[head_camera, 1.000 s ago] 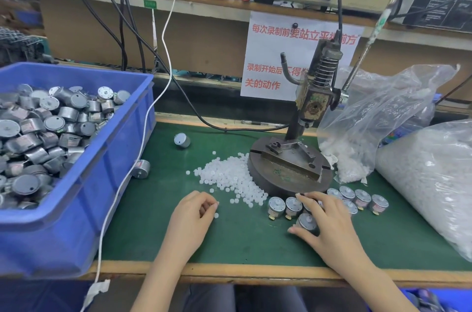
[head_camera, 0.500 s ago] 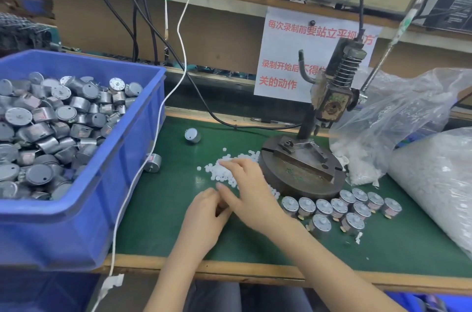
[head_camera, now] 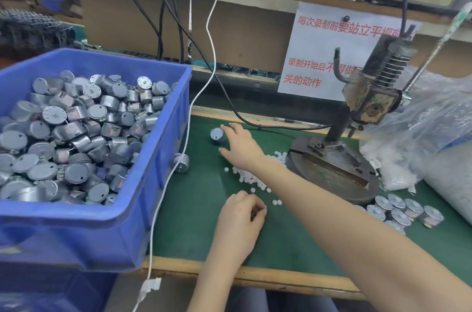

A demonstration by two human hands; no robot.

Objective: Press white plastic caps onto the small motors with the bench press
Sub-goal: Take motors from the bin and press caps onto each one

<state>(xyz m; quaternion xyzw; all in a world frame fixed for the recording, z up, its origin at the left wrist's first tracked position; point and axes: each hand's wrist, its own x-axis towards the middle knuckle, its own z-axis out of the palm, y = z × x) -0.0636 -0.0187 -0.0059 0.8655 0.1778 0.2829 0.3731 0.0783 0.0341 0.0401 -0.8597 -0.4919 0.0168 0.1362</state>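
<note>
- Fingers [head_camera: 256, 209] of the left hand [head_camera: 237, 214] are curling in against the thumb, low over the green mat [head_camera: 194, 222] — whether they are pinching a cap I cannot tell.
- White caps [head_camera: 245, 177] are lying scattered just beyond that hand, in front of the press base.
- Over the caps the right hand [head_camera: 241, 145] is lying stretched out, its fingers straight and spread, with the tips just beside a loose motor [head_camera: 217, 135] — nothing is being gripped.
- I judge the step to be fetching a motor. It is worth taking it by its round sides, so it is sitting squarely on the press.
- Farther right the bench press [head_camera: 367, 107] is standing with no motor showing on its base, while the blue bin [head_camera: 153, 184] of motors is sitting on the left.
</note>
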